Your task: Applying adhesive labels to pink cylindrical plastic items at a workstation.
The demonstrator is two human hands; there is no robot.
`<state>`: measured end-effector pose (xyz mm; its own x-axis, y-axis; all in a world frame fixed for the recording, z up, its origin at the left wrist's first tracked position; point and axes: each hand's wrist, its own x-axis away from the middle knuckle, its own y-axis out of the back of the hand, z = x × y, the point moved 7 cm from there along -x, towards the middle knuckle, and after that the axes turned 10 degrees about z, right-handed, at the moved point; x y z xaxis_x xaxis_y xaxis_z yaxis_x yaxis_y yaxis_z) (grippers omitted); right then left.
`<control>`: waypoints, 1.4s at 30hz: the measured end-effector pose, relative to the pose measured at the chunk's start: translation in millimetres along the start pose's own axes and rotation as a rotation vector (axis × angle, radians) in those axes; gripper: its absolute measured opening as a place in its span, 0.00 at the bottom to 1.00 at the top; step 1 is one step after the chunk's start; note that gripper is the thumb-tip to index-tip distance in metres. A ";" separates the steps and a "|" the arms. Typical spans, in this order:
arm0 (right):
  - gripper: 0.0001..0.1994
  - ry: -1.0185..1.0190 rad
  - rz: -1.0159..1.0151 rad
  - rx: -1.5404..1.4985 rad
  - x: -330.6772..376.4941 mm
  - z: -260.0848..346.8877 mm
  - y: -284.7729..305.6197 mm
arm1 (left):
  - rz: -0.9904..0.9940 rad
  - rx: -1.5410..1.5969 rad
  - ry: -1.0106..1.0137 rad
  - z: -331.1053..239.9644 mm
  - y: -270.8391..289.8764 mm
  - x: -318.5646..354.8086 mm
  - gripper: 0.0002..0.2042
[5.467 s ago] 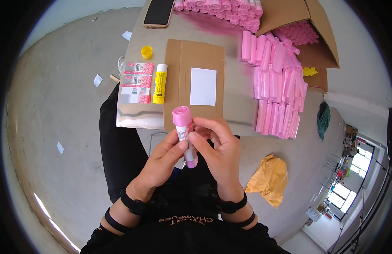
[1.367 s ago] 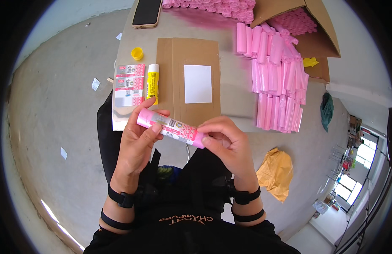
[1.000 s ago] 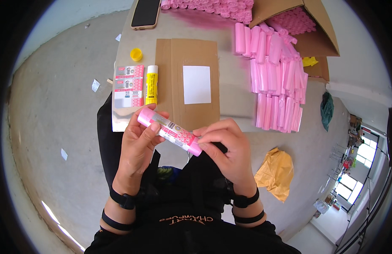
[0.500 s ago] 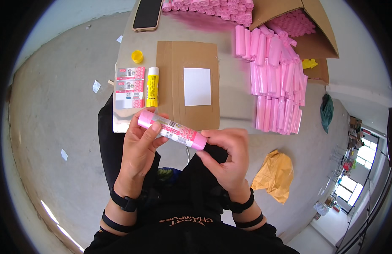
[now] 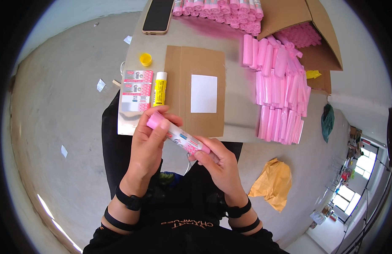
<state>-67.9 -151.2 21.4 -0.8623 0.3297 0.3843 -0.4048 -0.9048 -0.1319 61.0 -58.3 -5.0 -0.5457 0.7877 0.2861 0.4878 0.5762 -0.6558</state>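
Note:
Over my lap, in front of the table edge, I hold a pink plastic-bag roll (image 5: pixel 184 139) wrapped in a printed label. My left hand (image 5: pixel 148 142) grips its upper left end, thumb on top. My right hand (image 5: pixel 219 163) closes around the lower right end. Just beyond my left hand lies a yellow and white glue stick (image 5: pixel 160 91), its likely cap, a yellow cup-shaped piece (image 5: pixel 145 59), lying apart from it. Printed pink and grey labels (image 5: pixel 137 89) lie left of the glue. A brown cardboard sheet (image 5: pixel 179 80) carries a white paper rectangle (image 5: pixel 204 94).
Plain pink rolls (image 5: pixel 274 91) are piled along the table's right side. Labelled rolls (image 5: pixel 221 10) stack at the far edge, beside a phone (image 5: pixel 157 17). An open cardboard box (image 5: pixel 318 29) holds more rolls. On the floor lies a yellow-orange bag (image 5: pixel 272 184).
The roll has turned about its length, showing another side of the label. My right hand has shifted from the end tip to wrap further around it. The whole view has shifted slightly.

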 end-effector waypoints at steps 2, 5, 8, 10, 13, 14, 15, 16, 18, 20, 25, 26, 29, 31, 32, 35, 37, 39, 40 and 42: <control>0.17 -0.018 0.008 -0.074 0.3 -1.4 0.8 | 0.087 -0.019 -0.048 -3.3 -8.3 -0.5 0.17; 0.18 -0.116 0.062 -0.114 1.8 -10.4 6.0 | 0.162 0.009 -0.025 -9.0 -22.4 -0.4 0.18; 0.19 -0.109 0.091 -0.123 1.4 -14.4 8.2 | 0.188 0.025 -0.016 -6.4 -29.0 0.4 0.18; 0.20 -0.119 0.089 -0.219 2.6 -20.4 9.8 | 0.199 0.002 -0.020 -4.9 -35.1 1.8 0.17; 0.20 -0.119 0.103 -0.272 5.0 -25.5 10.2 | 0.186 -0.059 -0.026 -4.7 -39.8 3.6 0.15; 0.20 -0.121 0.103 -0.272 6.1 -25.6 9.9 | 0.185 -0.058 -0.025 -4.8 -38.0 3.5 0.15; 0.20 -0.114 0.106 -0.262 7.1 -25.2 9.5 | 0.194 -0.040 0.002 -3.0 -34.7 2.3 0.14; 0.20 -0.108 0.108 -0.251 8.4 -25.0 9.1 | 0.202 -0.022 0.030 -0.3 -32.0 1.9 0.15; 0.20 -0.134 0.128 -0.265 10.0 -26.0 6.2 | 0.195 -0.016 0.023 3.7 -26.4 2.0 0.15; 0.20 -0.160 0.145 -0.279 12.3 -28.9 3.8 | 0.190 -0.009 0.016 3.5 -25.9 1.1 0.16; 0.19 -0.227 0.169 -0.449 16.0 -38.2 -2.4 | 0.157 0.305 0.283 24.1 -31.9 4.1 0.17; 0.19 -0.226 0.170 -0.448 15.0 -37.1 -4.2 | 0.157 0.305 0.282 26.0 -31.4 6.7 0.17; 0.19 -0.229 0.156 -0.446 12.1 -35.6 -6.0 | 0.218 0.062 0.284 33.9 -29.1 15.6 0.16; 0.19 -0.258 0.178 -0.512 10.8 -38.2 -7.8 | 0.232 -0.036 0.291 35.7 -27.5 16.9 0.16; 0.19 -0.253 0.174 -0.507 9.2 -39.2 -4.4 | 0.239 -0.035 0.288 36.0 -28.0 15.9 0.16; 0.22 -0.108 0.116 -0.155 -0.1 -25.0 17.3 | 0.258 -0.223 0.227 29.5 -25.1 10.3 0.16; 0.28 -0.027 -0.029 0.181 -6.2 2.0 38.3 | 0.355 -0.365 0.288 31.7 -26.9 8.0 0.15; 0.30 -0.048 0.011 0.213 -17.4 34.0 34.6 | 0.432 -0.529 0.288 24.2 -34.2 8.6 0.15; 0.27 0.014 0.107 0.321 -25.5 40.3 30.2 | 0.475 -0.565 0.433 22.8 -33.8 14.5 0.16; 0.17 -0.106 0.307 0.468 -35.3 43.0 24.6 | 0.465 -0.544 0.620 26.9 -31.0 21.7 0.15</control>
<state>-34.3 -196.7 43.9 -0.8739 0.0262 0.4854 0.0581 -0.9858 0.1578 15.7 -65.0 2.7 0.1664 0.8495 0.5007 0.9016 0.0745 -0.4262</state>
